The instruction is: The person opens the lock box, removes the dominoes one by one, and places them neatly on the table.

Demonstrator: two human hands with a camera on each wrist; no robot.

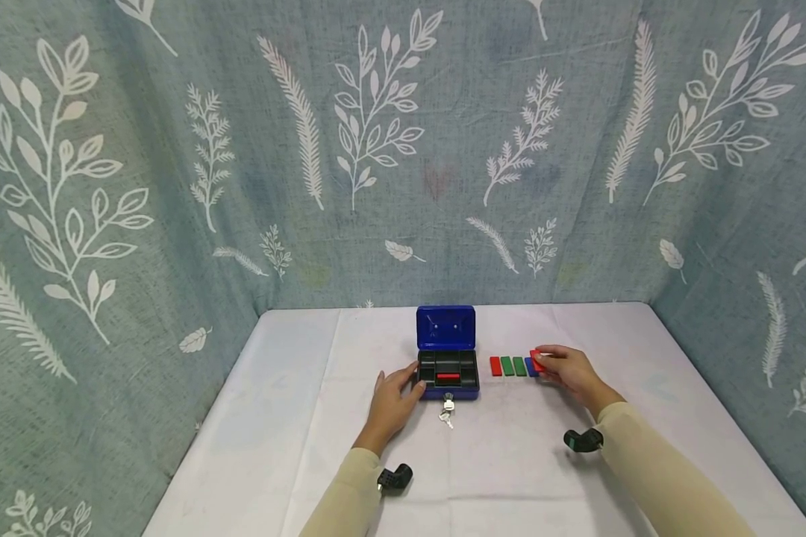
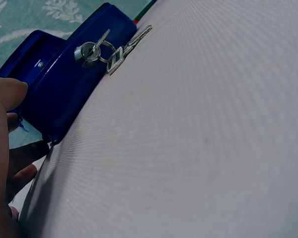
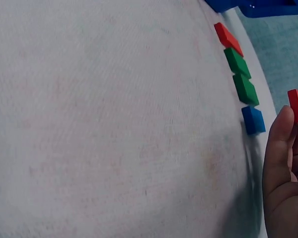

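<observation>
A small blue cash box [image 1: 447,394] stands on the table with its lid [image 1: 446,327] up and a black compartment tray inside. A red block [image 1: 448,376] lies in the tray's middle front compartment. My left hand [image 1: 392,406] rests against the box's left side, thumb [image 2: 9,93] at the front corner and the other fingers lower along the side. My right hand [image 1: 576,375] pinches another red block [image 3: 297,105] between thumb and fingers, above the table by the blue block [image 3: 253,120]. Left of it in the row lie two green blocks [image 1: 507,365] and a red block [image 1: 495,365].
A key [image 2: 109,37] sits in the lock on the box's front, and a second key [image 2: 138,39] hangs from its ring onto the white tabletop [image 1: 510,477]. A leaf-patterned curtain [image 1: 436,179] surrounds the table's back and sides.
</observation>
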